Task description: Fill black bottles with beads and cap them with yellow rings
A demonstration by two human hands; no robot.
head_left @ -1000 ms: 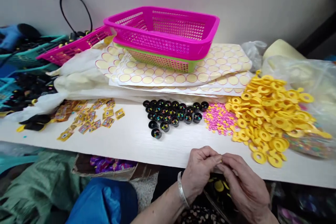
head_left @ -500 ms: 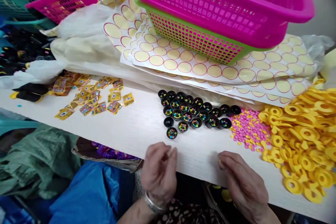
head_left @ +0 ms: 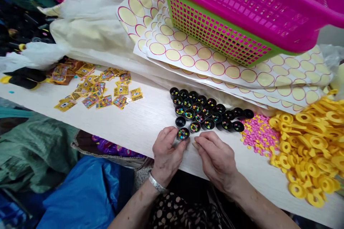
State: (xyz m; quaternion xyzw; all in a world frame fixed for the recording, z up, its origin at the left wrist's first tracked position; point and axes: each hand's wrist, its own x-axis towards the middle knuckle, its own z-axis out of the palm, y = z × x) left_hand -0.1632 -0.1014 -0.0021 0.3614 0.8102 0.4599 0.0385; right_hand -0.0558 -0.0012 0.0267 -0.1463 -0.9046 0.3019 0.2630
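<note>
Black cup point(head_left: 183, 134), small and filled with coloured beads, is found at the near corner of a cluster of like cups point(head_left: 206, 112) on the pale table point(head_left: 139, 125), just ahead of both hands. Far to the left, small yellow printed packets point(head_left: 98, 91) are seen scattered on the table, well apart from the cup. Next, the left hand point(head_left: 167, 154) is seen with a metal bangle point(head_left: 156, 183) on its wrist; its fingertips point(head_left: 179, 139) are closed round the near and left side of the cup, so the cup is pinched lightly there while it stands on the table. The cup lies straight ahead of this hand, which is the nearer of the two. Just right of the cup, the right hand point(head_left: 216, 157) is laid on the table, its fingers drawn together and pointing leftward at the cup; whether anything is pinched in them cannot be told. Further right, pink beads point(head_left: 258, 134) and yellow rings point(head_left: 309, 143) are heaped. Behind, sticker sheets point(head_left: 204, 64) are stacked under a pink basket point(head_left: 242, 3).
</note>
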